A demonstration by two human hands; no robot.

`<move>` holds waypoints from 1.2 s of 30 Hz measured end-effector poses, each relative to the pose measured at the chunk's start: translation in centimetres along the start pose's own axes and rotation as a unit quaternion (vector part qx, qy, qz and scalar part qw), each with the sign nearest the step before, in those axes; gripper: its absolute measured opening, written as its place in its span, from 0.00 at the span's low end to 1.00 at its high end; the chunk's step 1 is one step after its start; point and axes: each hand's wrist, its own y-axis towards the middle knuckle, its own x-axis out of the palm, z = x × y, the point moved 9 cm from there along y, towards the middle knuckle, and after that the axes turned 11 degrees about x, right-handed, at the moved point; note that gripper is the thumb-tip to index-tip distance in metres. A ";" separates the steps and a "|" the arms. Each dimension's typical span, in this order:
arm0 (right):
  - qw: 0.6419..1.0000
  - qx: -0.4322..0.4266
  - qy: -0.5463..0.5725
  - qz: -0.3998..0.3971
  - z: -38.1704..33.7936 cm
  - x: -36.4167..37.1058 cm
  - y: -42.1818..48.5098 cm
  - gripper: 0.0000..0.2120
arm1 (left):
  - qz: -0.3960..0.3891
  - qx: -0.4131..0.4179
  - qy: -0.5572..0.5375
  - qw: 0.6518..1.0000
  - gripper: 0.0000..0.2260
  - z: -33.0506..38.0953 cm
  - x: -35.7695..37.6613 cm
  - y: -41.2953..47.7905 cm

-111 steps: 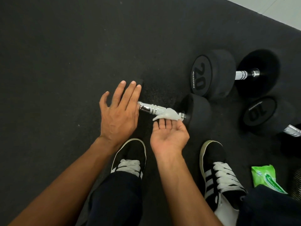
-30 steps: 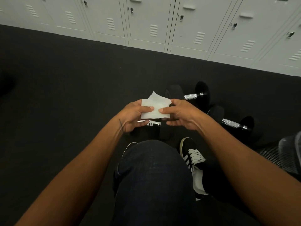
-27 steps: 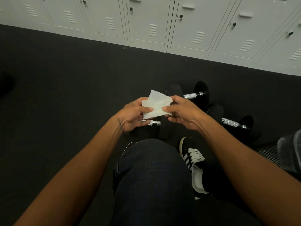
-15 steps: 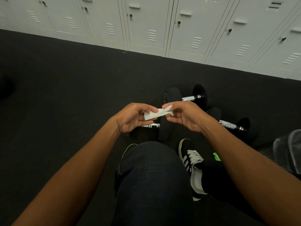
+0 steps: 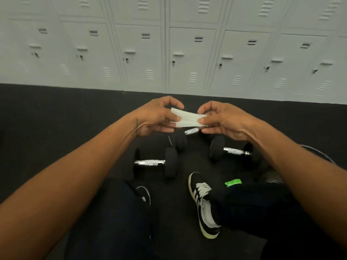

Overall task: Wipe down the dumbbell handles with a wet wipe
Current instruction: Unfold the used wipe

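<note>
Left hand (image 5: 158, 117) and right hand (image 5: 224, 120) each pinch an end of the folded wet wipe (image 5: 187, 120) above three dumbbells (image 5: 155, 163).

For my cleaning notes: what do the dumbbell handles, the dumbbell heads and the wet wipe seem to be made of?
Dumbbell handles: polished metal, probably chromed steel; bright glints and ringed grooves.
Dumbbell heads: matte black, likely rubber coating; no shine.
Wet wipe: thin, soft white sheet, perhaps nonwoven fabric; it folds and creases.
</note>
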 end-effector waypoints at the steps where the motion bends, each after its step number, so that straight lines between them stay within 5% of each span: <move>1: 1.000 -0.009 -0.001 0.011 -0.6 -1.1 -1.3 0.11 | -0.005 0.004 -0.019 1.000 0.13 0.8 1.2 0.2; 16: 0.990 -0.016 0.024 0.138 0.6 -16.8 -13.5 0.11 | -0.122 0.005 -0.103 0.987 0.02 5.5 18.5 6.1; 36: 0.950 0.055 0.136 0.277 14.1 -30.7 -16.2 0.07 | -0.259 0.030 0.111 0.959 0.07 -0.7 36.1 16.8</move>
